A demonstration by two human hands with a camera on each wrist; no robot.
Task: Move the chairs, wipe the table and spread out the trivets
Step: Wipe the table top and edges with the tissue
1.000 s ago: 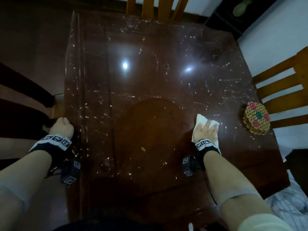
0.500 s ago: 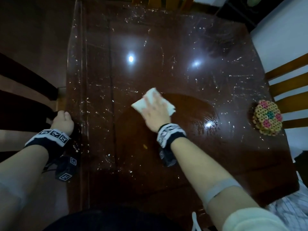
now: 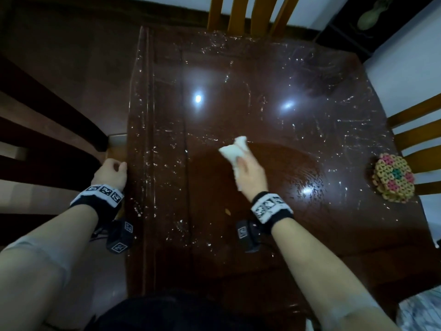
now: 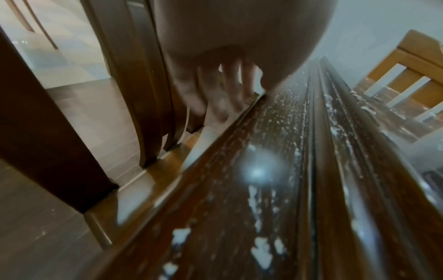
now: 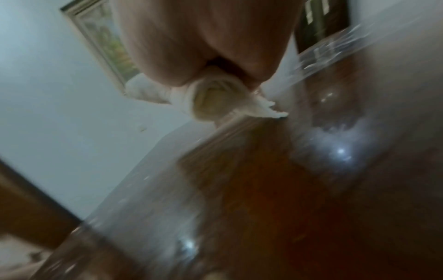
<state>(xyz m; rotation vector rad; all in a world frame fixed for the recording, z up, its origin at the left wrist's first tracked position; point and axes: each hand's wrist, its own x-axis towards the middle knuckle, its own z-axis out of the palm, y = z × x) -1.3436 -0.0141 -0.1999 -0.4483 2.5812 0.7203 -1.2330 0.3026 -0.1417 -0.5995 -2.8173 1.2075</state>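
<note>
No readable brand or writing anywhere; only black-and-white square marker patterns on both wristbands (image 3: 270, 206). Right hand (image 3: 250, 174) out over the middle of the dark glossy bench (image 3: 334, 235), arm reaching forward, fingers curled round a crumpled white cloth (image 3: 232, 151) that sticks out past the knuckles; cloth bunched under the palm in the blurred right wrist view (image 5: 208, 102). Left hand (image 3: 111, 174) at the left edge of the bench, thumb against the rim; fingers (image 4: 230, 87) hanging loosely beyond the edge, straight-ish, gripping nothing. White specks and streaks across the bench top. Stack of beaded trivets (image 3: 393, 180), pink, yellow and green, near the right edge, well apart from the cloth. Light wooden chairs at the far side (image 3: 248, 14) and right side (image 3: 420, 137); dark chair (image 3: 47, 130) on the left.
</note>
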